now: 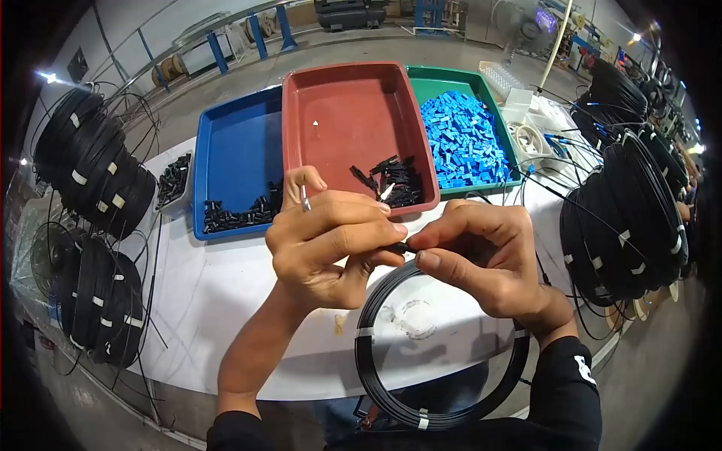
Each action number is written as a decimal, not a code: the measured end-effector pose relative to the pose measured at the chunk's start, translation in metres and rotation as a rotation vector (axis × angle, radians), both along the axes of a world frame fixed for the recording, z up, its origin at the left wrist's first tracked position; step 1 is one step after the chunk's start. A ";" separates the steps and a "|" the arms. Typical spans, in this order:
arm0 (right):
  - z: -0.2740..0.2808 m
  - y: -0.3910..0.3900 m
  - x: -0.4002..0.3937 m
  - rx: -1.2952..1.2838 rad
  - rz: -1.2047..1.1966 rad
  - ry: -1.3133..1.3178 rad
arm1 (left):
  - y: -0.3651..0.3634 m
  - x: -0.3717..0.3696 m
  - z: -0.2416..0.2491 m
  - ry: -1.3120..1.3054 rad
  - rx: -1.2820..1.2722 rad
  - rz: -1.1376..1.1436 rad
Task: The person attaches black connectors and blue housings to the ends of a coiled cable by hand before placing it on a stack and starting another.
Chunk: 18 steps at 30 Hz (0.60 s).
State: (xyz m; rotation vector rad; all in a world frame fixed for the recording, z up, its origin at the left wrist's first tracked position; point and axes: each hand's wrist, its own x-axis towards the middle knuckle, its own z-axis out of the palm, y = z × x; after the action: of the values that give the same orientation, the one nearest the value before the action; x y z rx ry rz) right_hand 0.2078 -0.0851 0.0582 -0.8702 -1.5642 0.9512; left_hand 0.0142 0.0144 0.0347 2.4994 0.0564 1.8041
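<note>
Both hands meet in front of the red tray. My left hand (331, 240), with a ring on one finger, is closed round a small black piece (398, 247), mostly hidden by the fingers. My right hand (481, 259) pinches the right end of that piece between thumb and forefinger. Below the hands lies a coil of black cable (366, 368), bound with white tape, at the table's front edge. Behind them the red tray (353, 113) holds loose black parts (402, 180) in its near right corner.
A blue tray (237, 143) with black parts stands left, beside a small clear bin (174, 180). The green tray (451, 79) at right holds blue pieces (462, 139). Stacked black cable coils (98, 165) stand left, and more coils (624, 218) right.
</note>
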 end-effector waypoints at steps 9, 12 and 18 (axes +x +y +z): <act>-0.003 0.004 0.000 0.027 -0.040 -0.021 | -0.008 0.003 0.015 0.059 -0.052 0.115; -0.005 0.007 0.000 0.089 -0.039 -0.034 | -0.011 0.002 0.016 0.027 -0.140 0.078; -0.008 0.010 -0.004 0.163 -0.068 -0.065 | -0.016 -0.004 0.027 0.211 -0.002 0.331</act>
State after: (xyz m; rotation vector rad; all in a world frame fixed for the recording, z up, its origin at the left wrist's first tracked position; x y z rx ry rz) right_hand 0.2041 -0.0751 0.0501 -0.8409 -1.6321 0.7423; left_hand 0.0097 -0.0015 0.0620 2.8039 0.5089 1.6213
